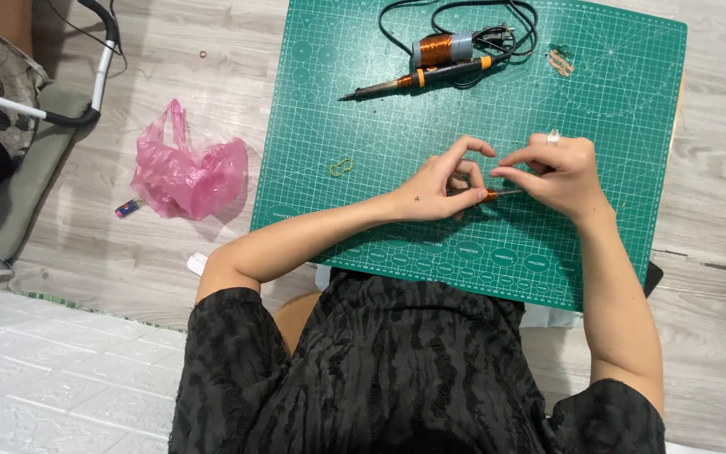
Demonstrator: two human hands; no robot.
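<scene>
Both hands meet over the middle of a green cutting mat (363, 109). My left hand (443, 181) pinches a small thin tool with an orange part (491, 195), its shaft lying across the mat. My right hand (556, 168), with a ring on one finger, pinches the other end of the same small piece, fingertips close to the left thumb. What exactly sits between the fingertips is too small to tell.
At the mat's far edge lie a soldering iron (418, 80), a spool of copper wire (440, 49) and a black cable (464, 17). A yellow rubber band (341, 167) lies left. A pink plastic bag (186, 172) lies on the wooden floor, a chair (10, 126) farther left.
</scene>
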